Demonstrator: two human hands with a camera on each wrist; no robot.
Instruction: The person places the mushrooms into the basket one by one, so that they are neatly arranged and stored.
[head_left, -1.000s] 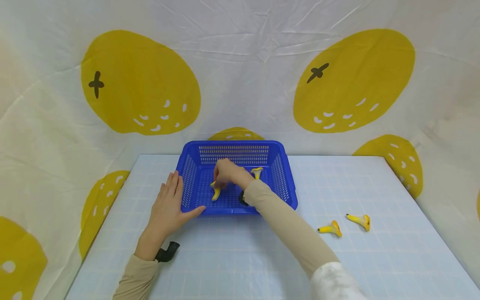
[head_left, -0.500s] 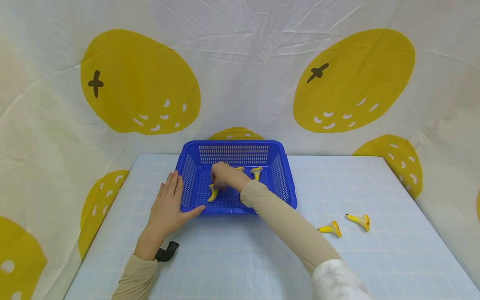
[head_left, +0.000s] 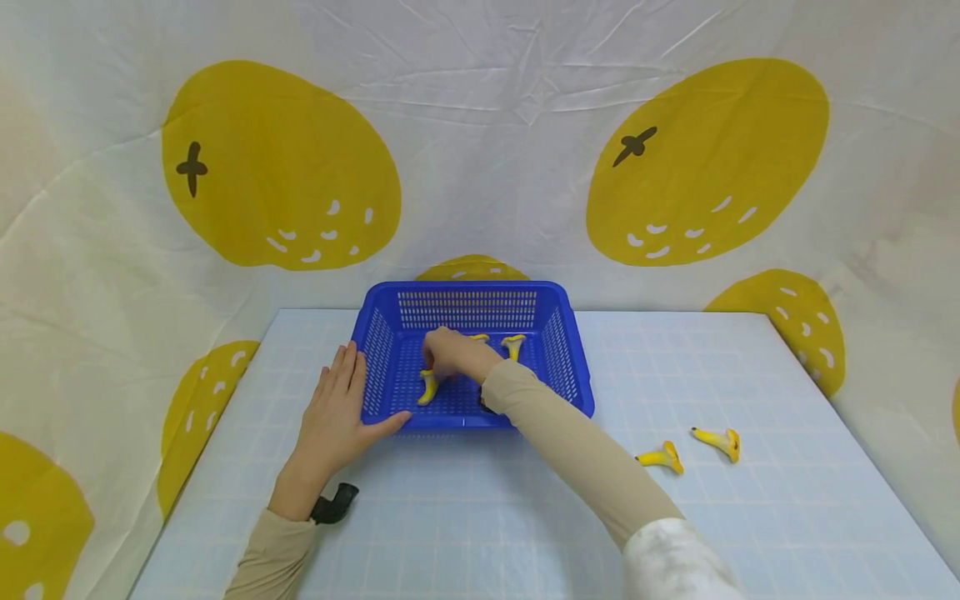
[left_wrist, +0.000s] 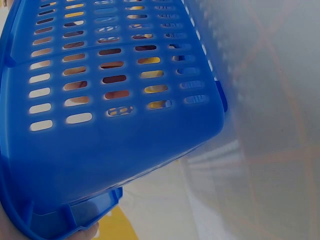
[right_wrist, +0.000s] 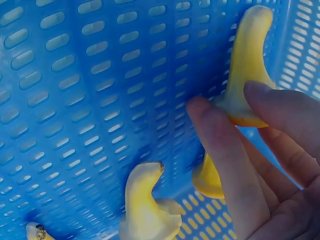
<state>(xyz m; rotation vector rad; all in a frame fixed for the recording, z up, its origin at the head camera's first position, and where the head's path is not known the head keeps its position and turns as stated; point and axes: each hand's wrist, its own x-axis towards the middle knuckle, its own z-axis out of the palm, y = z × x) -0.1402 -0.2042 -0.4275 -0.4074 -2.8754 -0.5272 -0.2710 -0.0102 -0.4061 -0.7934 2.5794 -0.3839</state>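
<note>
My left hand (head_left: 335,425) rests against the front left corner of a blue plastic basket (head_left: 468,422), its fingers straight along the left side and the thumb on the front rim. Inside, my right hand (head_left: 453,354) pinches a yellow mushroom (head_left: 427,389) near its cap; the right wrist view has this mushroom (right_wrist: 248,65) between thumb and fingertips, its stem pointing away. Another yellow mushroom (head_left: 513,346) lies toward the back of the basket, and one more (head_left: 480,337) is partly hidden by the right hand. Below the hand in the right wrist view shows a curved mushroom (right_wrist: 145,205).
Two yellow mushrooms, one nearer (head_left: 662,457) and one farther right (head_left: 722,442), lie on the pale checked tabletop (head_left: 480,517) right of the basket. A white cloth with yellow fruit prints (head_left: 487,167) hangs behind the table and at both sides.
My right hand has shifted slightly left and down inside the basket, with the mushroom moving a little the same way. The left hand and basket stay put.
</note>
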